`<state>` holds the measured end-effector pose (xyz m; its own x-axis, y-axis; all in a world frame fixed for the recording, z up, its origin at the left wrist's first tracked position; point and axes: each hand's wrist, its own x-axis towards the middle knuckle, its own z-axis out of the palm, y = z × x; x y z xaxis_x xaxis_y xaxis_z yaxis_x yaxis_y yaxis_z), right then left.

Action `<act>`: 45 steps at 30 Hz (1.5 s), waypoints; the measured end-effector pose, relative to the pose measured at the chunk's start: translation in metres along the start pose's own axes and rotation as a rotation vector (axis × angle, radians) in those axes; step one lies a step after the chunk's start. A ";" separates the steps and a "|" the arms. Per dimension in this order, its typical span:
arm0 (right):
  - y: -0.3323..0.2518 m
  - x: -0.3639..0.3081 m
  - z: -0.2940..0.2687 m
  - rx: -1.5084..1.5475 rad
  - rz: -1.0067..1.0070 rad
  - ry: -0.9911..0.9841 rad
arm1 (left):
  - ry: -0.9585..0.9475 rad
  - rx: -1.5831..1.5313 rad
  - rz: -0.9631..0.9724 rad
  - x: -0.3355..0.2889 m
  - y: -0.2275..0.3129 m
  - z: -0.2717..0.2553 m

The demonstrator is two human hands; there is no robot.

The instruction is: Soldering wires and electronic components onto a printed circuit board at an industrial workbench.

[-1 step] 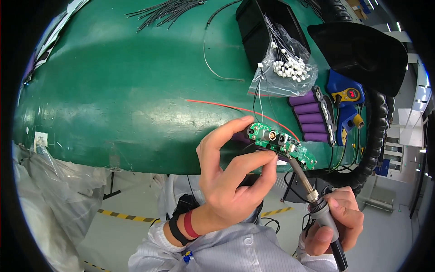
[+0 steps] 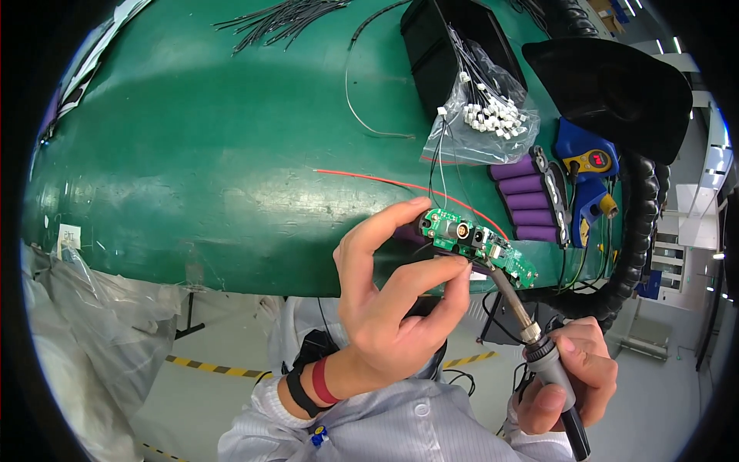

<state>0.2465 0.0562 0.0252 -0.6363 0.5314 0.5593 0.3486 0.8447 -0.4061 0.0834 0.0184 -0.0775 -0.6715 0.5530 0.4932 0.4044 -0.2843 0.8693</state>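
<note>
A green circuit board (image 2: 512, 259) with round connectors sits at the table's near edge, on top of something purple and mostly hidden. My left hand (image 2: 400, 300) rests one finger against the board's left end. Its thumb and another finger are pinched at the board's near edge on what looks like a thin dark wire, mostly hidden by the fingertips. My right hand (image 2: 573, 377) is wrapped round the grey handle of a soldering iron (image 2: 511, 299). The iron slants up to the left, its tip at the board's near edge close to the left fingertips. A red wire (image 2: 385, 179) runs behind the board.
Right of the board lies a purple battery pack (image 2: 531, 200), beside a blue soldering station (image 2: 589, 154). A black bin (image 2: 431, 69) holds a plastic bag of white-plugged wires (image 2: 493, 115). Black wires (image 2: 289, 23) lie far back on the green table (image 2: 192, 154). A black hose (image 2: 635, 223) curves down the right.
</note>
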 end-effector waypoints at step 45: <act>0.003 -0.010 -0.010 0.062 -0.018 0.086 | -0.031 0.014 -0.001 -0.002 0.001 0.000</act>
<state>0.2605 0.0543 0.0256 -0.5802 0.5215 0.6256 0.2923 0.8503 -0.4377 0.0850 0.0171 -0.0776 -0.6526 0.5772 0.4909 0.4126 -0.2727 0.8691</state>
